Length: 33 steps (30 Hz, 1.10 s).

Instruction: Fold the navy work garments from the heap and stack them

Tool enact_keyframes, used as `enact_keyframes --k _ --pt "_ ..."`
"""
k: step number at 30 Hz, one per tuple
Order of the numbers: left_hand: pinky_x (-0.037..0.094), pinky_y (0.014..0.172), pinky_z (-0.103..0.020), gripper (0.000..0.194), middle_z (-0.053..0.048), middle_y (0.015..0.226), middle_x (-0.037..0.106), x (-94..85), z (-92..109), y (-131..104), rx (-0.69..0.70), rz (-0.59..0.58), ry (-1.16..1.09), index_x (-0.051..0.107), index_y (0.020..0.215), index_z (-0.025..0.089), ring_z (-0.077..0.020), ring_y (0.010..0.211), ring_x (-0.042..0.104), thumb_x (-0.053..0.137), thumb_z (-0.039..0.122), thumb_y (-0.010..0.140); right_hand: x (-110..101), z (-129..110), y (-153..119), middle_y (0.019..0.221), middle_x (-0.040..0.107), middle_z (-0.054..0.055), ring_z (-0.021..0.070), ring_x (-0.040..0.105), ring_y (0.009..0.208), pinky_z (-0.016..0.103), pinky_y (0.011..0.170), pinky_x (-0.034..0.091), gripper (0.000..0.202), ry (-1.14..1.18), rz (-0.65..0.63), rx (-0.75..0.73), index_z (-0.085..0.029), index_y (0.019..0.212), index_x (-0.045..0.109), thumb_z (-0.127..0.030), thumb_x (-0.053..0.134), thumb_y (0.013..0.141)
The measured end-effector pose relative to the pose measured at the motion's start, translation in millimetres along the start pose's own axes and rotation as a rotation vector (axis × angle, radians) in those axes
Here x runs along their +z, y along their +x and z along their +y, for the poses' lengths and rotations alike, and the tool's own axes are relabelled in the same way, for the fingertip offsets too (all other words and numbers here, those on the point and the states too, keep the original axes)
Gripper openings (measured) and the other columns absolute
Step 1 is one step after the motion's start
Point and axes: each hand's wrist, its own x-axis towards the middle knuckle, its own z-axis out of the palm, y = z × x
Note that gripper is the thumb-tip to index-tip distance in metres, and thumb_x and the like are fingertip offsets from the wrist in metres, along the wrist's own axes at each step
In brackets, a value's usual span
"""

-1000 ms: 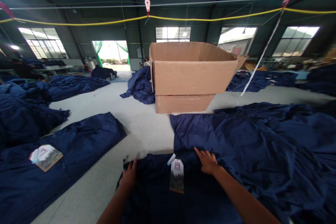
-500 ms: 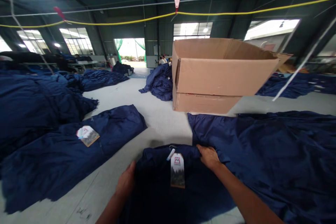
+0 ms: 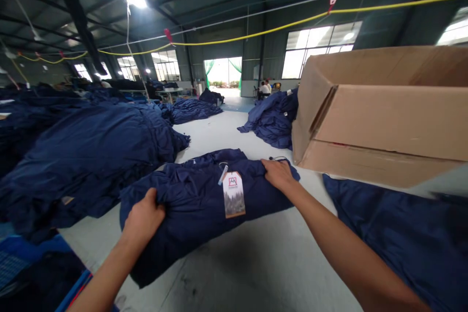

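A folded navy garment (image 3: pixel 197 204) is stretched between my two hands over the pale table. From its middle hangs a white paper tag (image 3: pixel 234 195) with a mountain logo and a forest picture, fastened by a string loop with a small clear seal. My left hand (image 3: pixel 144 214) grips the garment near its left end, the fingers mostly hidden by the cloth. Near its right end, my right hand (image 3: pixel 280 175) pinches the upper edge. The lower edge casts a shadow on the tabletop (image 3: pixel 248 263).
A large open cardboard box (image 3: pixel 387 117) stands on the right, with more navy fabric (image 3: pixel 398 234) in front. Navy garments (image 3: pixel 98 141) are heaped at left; another pile (image 3: pixel 274 117) lies beside the box. A blue crate (image 3: pixel 22 263) sits lower left. Overhead runs a yellow cable (image 3: pixel 256 34).
My view has turned left. Both hands have carried the garment forward and left, over where another tagged garment lay. My left hand now shows a bent grip on the cloth.
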Motion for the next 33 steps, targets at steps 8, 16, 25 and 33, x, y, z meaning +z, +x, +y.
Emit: enact_keyframes --k 8,16,25,33 --pt "0.047 0.082 -0.044 0.046 -0.024 0.122 0.049 -12.2 -29 81 -0.181 0.327 0.035 0.041 0.126 0.007 -0.0350 0.106 0.055 0.034 0.018 0.082 6 -103 112 0.114 0.060 0.005 0.0226 0.044 0.111 0.043 0.093 0.023 0.037 -0.037 0.198 -0.047 -0.028 0.112 0.057 -0.015 0.035 0.086" --pt "0.017 0.093 -0.076 0.050 -0.007 0.147 0.031 78.4 19 59 -0.066 0.268 0.164 0.034 0.137 0.037 -0.0487 0.132 0.015 0.037 0.038 0.087 54 -143 125 0.121 0.053 0.011 0.0263 0.044 0.112 0.050 0.097 0.018 0.049 -0.035 0.181 0.034 -0.034 0.137 0.035 -0.020 0.029 0.091" --pt "0.014 0.088 -0.081 0.052 0.006 0.154 0.011 124.2 -18 93 0.078 0.193 0.039 0.022 0.137 0.045 -0.0516 0.133 -0.001 0.031 0.052 0.087 121 -72 120 0.153 0.007 -0.009 0.0475 0.000 0.133 0.075 0.094 0.002 0.055 0.025 -0.096 0.026 -0.051 0.139 0.015 -0.065 0.017 0.086" --pt "0.017 0.095 -0.075 0.054 0.002 0.154 0.014 149.3 -70 151 0.101 0.114 -0.103 0.017 0.142 0.037 -0.0431 0.136 0.008 0.019 0.051 0.089 169 -97 156 0.153 -0.002 -0.014 0.0450 0.001 0.134 0.073 0.095 0.014 0.055 0.143 -0.200 0.061 -0.053 0.138 0.002 -0.066 0.011 0.085"
